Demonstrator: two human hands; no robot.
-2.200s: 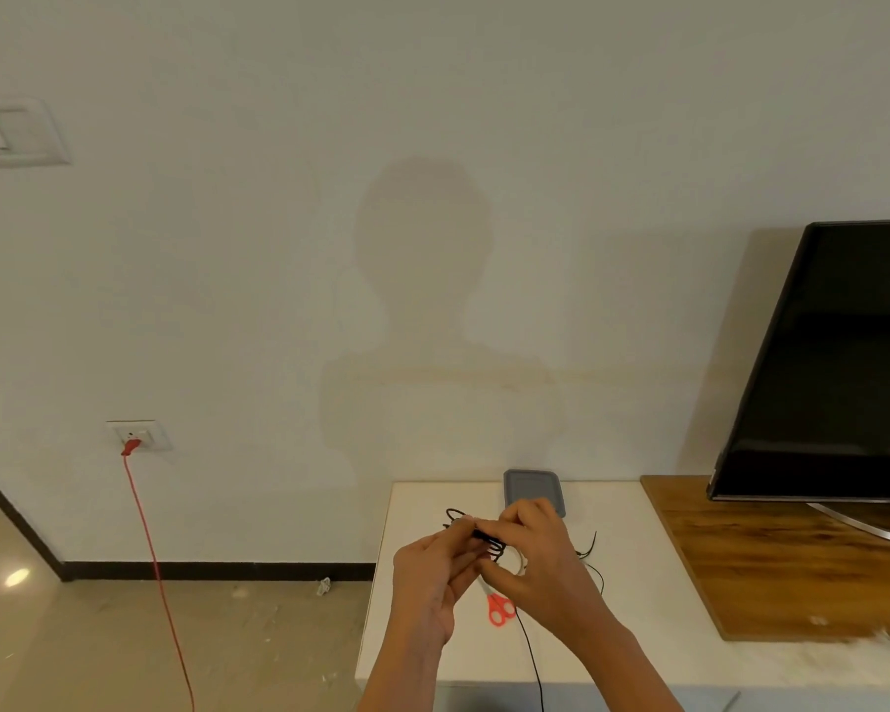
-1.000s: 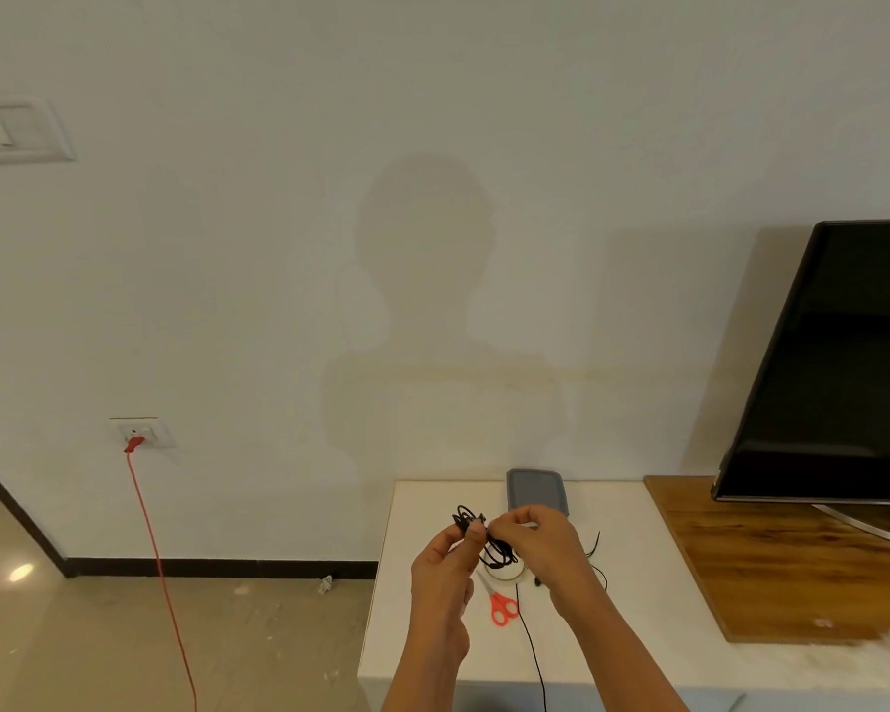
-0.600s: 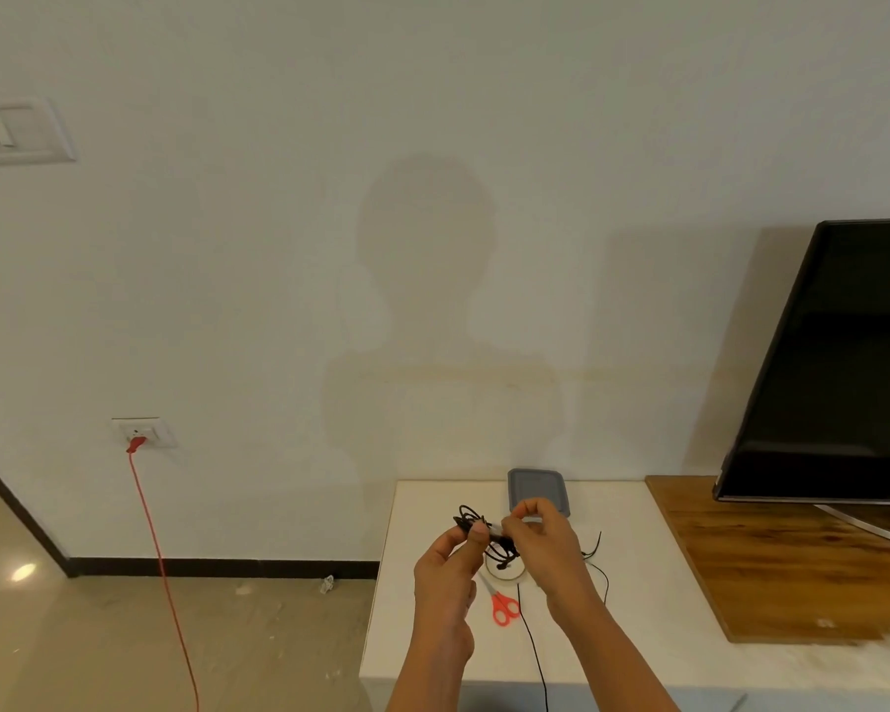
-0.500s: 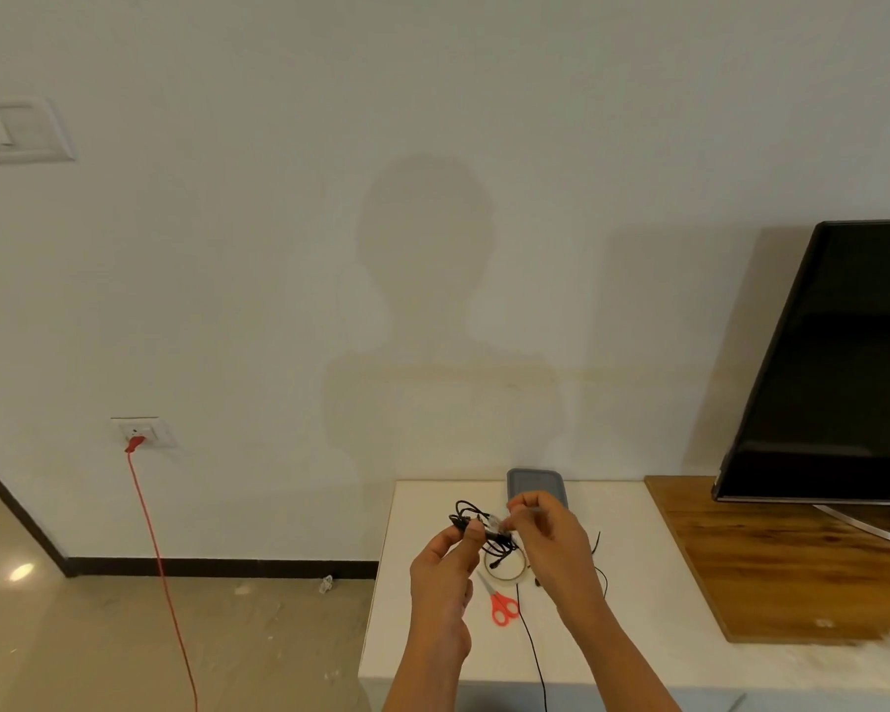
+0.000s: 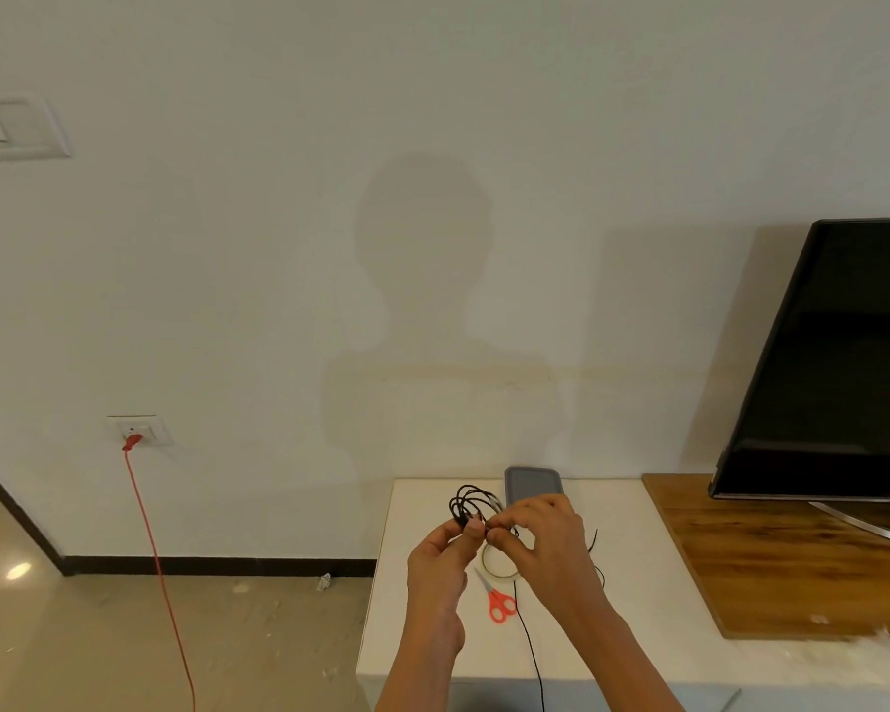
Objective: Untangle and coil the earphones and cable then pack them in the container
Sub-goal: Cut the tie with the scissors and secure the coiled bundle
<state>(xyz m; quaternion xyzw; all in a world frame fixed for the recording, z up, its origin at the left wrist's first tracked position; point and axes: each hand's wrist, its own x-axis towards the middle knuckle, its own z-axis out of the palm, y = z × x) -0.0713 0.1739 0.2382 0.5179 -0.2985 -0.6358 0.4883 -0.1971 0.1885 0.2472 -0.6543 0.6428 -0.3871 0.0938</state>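
Observation:
Black earphones (image 5: 469, 503) form a small bundle of loops held above the white table (image 5: 417, 634). My left hand (image 5: 440, 557) pinches the bundle from below with thumb and fingers. My right hand (image 5: 545, 544) pinches the wire right beside it. A single black strand (image 5: 530, 655) hangs from my right hand down over the table's front edge. The grey container (image 5: 533, 486) with its lid on lies flat at the back of the table, just behind my hands. A loose black wire end (image 5: 593, 541) shows to the right of my right hand.
Red-handled scissors (image 5: 499, 601) and a roll of clear tape (image 5: 494, 565) lie on the table under my hands. A wooden board (image 5: 771, 552) with a black television (image 5: 843, 362) stands at the right. A red cord (image 5: 155, 557) hangs from a wall socket at the left.
Both hands have stayed close together over the table. The loops of earphone wire stand out more above my left fingers, and my right hand has shifted slightly along the wire.

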